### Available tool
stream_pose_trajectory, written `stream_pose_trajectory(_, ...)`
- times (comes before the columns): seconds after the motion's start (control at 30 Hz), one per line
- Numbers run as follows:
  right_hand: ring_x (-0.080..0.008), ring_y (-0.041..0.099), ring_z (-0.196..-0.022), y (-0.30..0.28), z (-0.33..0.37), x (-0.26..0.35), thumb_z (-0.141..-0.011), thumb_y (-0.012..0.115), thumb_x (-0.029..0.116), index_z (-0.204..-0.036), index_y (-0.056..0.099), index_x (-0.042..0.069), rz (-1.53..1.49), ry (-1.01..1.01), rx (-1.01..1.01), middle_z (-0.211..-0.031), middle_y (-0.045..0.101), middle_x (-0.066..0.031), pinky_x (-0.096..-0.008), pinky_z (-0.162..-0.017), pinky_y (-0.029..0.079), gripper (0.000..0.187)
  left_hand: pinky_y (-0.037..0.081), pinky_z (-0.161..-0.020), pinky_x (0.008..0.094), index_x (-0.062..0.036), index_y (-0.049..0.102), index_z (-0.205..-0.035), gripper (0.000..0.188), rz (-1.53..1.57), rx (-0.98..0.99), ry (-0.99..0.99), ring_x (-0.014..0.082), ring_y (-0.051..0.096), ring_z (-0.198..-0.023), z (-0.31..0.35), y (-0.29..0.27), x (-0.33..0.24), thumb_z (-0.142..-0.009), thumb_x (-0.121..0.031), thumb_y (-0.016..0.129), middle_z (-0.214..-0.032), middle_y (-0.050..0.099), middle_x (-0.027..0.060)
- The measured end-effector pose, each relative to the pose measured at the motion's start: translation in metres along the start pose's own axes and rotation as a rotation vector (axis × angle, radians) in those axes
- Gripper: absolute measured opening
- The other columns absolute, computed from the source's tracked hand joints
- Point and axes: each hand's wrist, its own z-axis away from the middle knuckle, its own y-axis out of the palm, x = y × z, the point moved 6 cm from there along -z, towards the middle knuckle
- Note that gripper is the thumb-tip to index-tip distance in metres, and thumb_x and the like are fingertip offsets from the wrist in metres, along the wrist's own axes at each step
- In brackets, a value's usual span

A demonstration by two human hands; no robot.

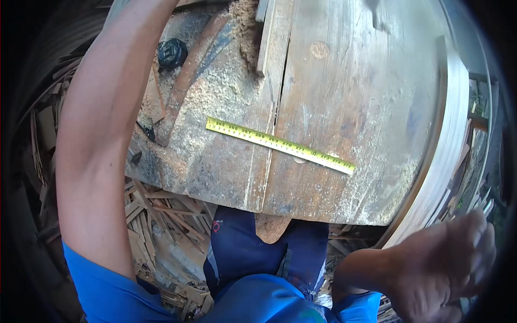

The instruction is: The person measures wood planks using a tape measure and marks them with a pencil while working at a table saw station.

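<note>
My left arm (pixel 105 134) reaches up across the left side, and its hand lies beyond the top edge. At the lower right, my right hand (pixel 441 264) is raised close to the camera, its fingers bent and pressed together. Whatever those fingers may hold is hidden. Behind this hand, a long pale wooden board (pixel 442 140) runs along the table's right edge; I cannot tell whether they touch. A yellow strip of measuring tape (pixel 280 144) lies slantwise across the worn wooden table (pixel 344 91), touched by neither hand in view.
Sawdust (pixel 210 102) covers much of the table's left half. A narrow wood strip (pixel 267 43) lies near the top centre. At the upper left sits a dark, round, plastic-looking lump (pixel 172 53). Wood offcuts (pixel 172 212) are heaped on the ground below the table.
</note>
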Motion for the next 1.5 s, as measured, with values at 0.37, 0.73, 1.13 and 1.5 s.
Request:
stream_pose_trajectory(0.37, -0.026, 0.06, -0.072, 0.045, 0.149, -0.233, -0.079, 0.079, 0.04, -0.143, 0.046, -0.005, 1.338, 0.25, 0.907, -0.075, 0.06, -0.0115, -0.0423, -0.07, 0.047, 0.085, 0.054, -0.085, 0.0533, 0.0056, 0.064, -0.112, 0.064, -0.139, 0.087, -0.41, 0.0447, 0.069, -0.091, -0.016, -0.006, 0.013, -0.101, -0.055, 0.048, -0.093, 0.07, 0.0292)
stream_pose_trajectory(0.73, -0.0218, 0.058, -0.06, 0.03, 0.153, -0.242, -0.075, 0.078, 0.018, -0.132, 0.058, -0.007, 1.339, 0.151, 0.833, -0.059, 0.058, -0.0066, -0.0379, -0.063, 0.045, 0.065, 0.056, -0.085, 0.048, -0.0089, 0.066, -0.124, 0.036, -0.188, 0.002, -0.218, 0.0389, 0.069, -0.097, -0.003, 0.007, 0.012, -0.098, -0.033, 0.061, -0.112, 0.067, 0.0202)
stream_pose_trajectory(1.13, -0.0217, 0.058, -0.059, 0.017, 0.14, -0.24, -0.073, 0.079, 0.018, -0.124, 0.064, -0.007, 1.291, 0.11, 0.769, -0.06, 0.057, -0.0074, -0.0381, -0.059, 0.042, 0.059, 0.061, -0.076, 0.0431, 0.0083, 0.065, -0.106, 0.066, 0.036, 0.009, -0.511, 0.0332, 0.073, -0.074, -0.024, 0.005, 0.024, -0.1, -0.056, 0.05, -0.089, 0.072, 0.0246)
stream_pose_trajectory(1.5, -0.0223, 0.059, -0.064, 0.012, 0.142, -0.235, -0.075, 0.078, 0.019, -0.126, 0.064, -0.005, 1.33, 0.166, 0.762, -0.065, 0.058, -0.0088, -0.0377, -0.062, 0.044, 0.058, 0.058, -0.074, 0.0396, -0.0027, 0.065, -0.113, 0.051, 0.42, 0.1, -0.618, 0.0244, 0.073, -0.075, 0.004, -0.009, 0.02, -0.093, -0.05, 0.065, -0.091, 0.073, 0.0164)
